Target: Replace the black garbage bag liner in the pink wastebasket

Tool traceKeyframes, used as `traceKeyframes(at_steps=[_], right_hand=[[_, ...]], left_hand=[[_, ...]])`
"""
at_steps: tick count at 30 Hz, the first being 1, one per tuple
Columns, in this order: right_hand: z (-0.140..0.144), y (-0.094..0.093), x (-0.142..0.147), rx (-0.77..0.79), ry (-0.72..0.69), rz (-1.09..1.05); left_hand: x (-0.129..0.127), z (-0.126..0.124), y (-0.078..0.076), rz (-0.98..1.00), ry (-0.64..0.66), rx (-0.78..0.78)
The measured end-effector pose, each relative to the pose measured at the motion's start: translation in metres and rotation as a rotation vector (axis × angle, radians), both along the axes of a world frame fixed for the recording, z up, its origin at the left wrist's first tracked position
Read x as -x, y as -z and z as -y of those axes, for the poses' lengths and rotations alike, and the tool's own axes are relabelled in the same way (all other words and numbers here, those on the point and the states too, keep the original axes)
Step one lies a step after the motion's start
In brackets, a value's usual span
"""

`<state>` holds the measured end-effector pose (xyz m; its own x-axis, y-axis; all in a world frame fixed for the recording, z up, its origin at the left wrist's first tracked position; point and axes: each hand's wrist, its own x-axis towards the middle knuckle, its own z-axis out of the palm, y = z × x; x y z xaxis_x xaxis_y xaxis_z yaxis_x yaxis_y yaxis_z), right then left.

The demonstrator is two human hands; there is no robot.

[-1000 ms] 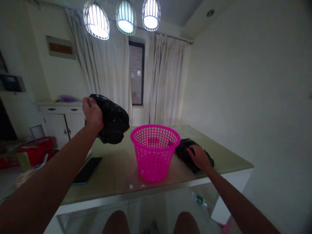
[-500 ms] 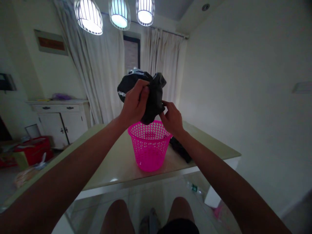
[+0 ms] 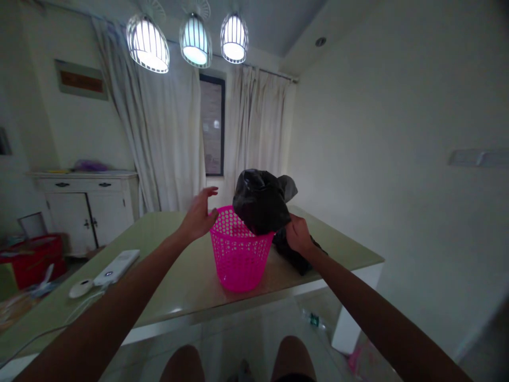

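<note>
At the front part of the table (image 3: 191, 289), close before the person's knees, I see a pink basket (image 3: 240, 268) standing upright, and above its right side is a black plastic bag (image 3: 260, 207). The bag is bunched and covers the right part of the rim; whether some of it reaches inside, I cannot tell. It has no clear long axis, only a loose flap which points up and to the right.

The right hand (image 3: 298, 233) is the nearer one: its fingers are pressed together and seem to pinch the lower right corner of the bag, so the bag lies to the left of them. The left hand (image 3: 198, 216) holds nothing; its fingers are spread, with the thumb beside the left rim, and the bag is to the right, across the basket's mouth. If the thumb touches the rim, I cannot say.

Under the right hand, a second black bag (image 3: 295, 259) lies on the table, just beside the basket, near the front edge. To my judgement there is more room on the left, as far as the white device (image 3: 119, 265).
</note>
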<state>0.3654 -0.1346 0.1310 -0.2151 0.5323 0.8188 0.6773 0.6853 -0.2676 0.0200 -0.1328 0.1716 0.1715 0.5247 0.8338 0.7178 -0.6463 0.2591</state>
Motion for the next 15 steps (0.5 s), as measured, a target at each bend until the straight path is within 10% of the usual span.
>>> traceKeyframes(at_steps=[4,15], right_hand=[[-0.001,0.009,0.01,-0.007,-0.076,0.041],[0.002,0.015,0.004,-0.038,-0.076,0.113]], left_hand=[[-0.005,-0.027,0.024,-0.154,-0.05,0.222],[-0.013,-0.026,0.006,-0.245,-0.252,0.206]])
